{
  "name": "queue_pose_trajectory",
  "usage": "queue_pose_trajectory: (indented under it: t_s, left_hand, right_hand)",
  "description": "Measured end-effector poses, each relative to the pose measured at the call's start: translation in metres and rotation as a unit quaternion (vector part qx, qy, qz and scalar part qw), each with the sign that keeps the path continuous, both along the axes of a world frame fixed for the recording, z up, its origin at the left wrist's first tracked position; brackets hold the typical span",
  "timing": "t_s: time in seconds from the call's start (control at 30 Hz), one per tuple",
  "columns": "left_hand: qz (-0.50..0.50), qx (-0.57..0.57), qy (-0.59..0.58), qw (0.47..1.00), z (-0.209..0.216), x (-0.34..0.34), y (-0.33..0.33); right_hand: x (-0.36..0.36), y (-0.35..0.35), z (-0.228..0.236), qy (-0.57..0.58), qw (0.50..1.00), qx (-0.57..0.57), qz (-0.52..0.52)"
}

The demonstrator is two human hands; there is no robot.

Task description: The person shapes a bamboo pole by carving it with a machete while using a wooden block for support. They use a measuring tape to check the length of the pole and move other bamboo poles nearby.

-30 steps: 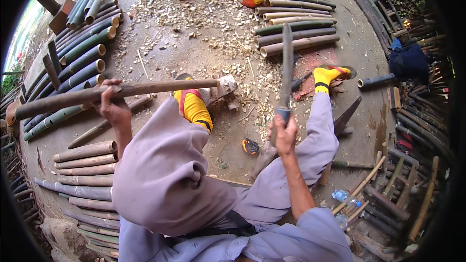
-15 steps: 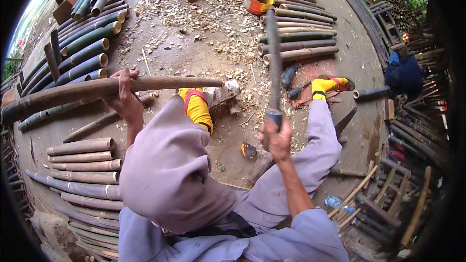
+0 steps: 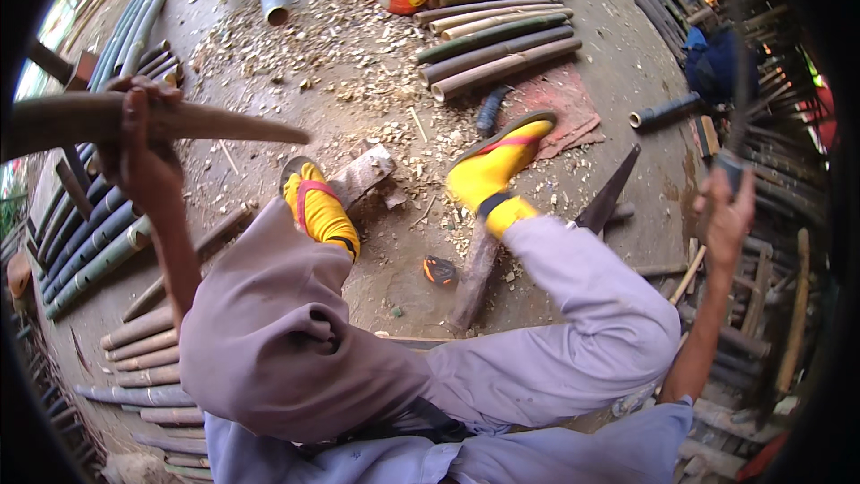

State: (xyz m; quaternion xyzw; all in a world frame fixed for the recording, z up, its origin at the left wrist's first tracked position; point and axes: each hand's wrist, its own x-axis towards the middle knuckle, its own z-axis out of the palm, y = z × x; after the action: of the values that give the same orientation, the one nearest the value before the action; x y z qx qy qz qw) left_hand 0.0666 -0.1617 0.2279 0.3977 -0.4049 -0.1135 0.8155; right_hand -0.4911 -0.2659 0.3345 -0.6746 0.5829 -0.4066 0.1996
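My left hand (image 3: 143, 148) is raised at the left, its fingers wrapped round a thick brown bamboo pole (image 3: 237, 127). The pole's tapered end points right, above my yellow-socked left foot (image 3: 321, 206). Far to the right, my right hand (image 3: 726, 206) grips the dark handle of a machete (image 3: 742, 81), whose long blade stands upright and is slightly blurred. On the ground beside my left foot lies a chopped wooden block (image 3: 365, 170), apart from both hands. My yellow-socked right foot (image 3: 488, 175) is lifted or drawn inward, in a red-strapped sandal.
Wood chips (image 3: 331, 72) litter the ground ahead. Cut bamboo poles (image 3: 502, 52) lie in rows at both sides. A red-and-yellow bucket (image 3: 400, 2), a red mat (image 3: 578, 112), a saw blade (image 3: 611, 188) and an orange-black tape measure (image 3: 439, 271) lie around. A person in blue (image 3: 708, 67) is far right.
My right hand and the machete have swung out to the far right. My left hand has raised the pole, drawing its tip left off the block. My right foot has moved inward.
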Motion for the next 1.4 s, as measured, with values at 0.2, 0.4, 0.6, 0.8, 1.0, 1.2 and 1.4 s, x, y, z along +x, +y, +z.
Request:
queue_pose_trajectory:
  t_s: [0.2, 0.4, 0.6, 0.8, 1.0, 1.2, 1.4]
  left_hand:
    - [-0.03, 0.374, -0.264, 0.888, 0.026, -0.009, -0.002]
    - [-0.145, 0.589, -0.3, 0.736, -0.131, -0.014, 0.023]
    - [-0.174, 0.636, -0.342, 0.67, -0.169, -0.016, 0.04]
    - [-0.169, 0.599, -0.386, 0.681, -0.178, -0.02, 0.038]
    - [-0.146, 0.619, -0.385, 0.669, -0.168, -0.029, 0.047]
    - [-0.112, 0.62, -0.336, 0.7, -0.15, -0.033, 0.069]
    - [-0.071, 0.651, -0.333, 0.679, -0.137, -0.03, 0.1]
  right_hand:
    - [-0.018, -0.034, -0.169, 0.021, 0.973, 0.201, -0.106]
    - [-0.019, -0.059, -0.344, 0.197, 0.956, 0.184, -0.118]
    - [-0.014, -0.086, -0.414, 0.266, 0.94, 0.181, -0.117]
    - [-0.001, -0.084, -0.441, 0.246, 0.937, 0.174, -0.175]
    - [0.076, -0.044, -0.389, 0.156, 0.987, 0.016, 0.021]
    - [0.207, 0.001, -0.371, 0.071, 0.941, 0.035, 0.328]
    - [0.306, -0.009, -0.363, 0.256, 0.832, -0.089, 0.484]
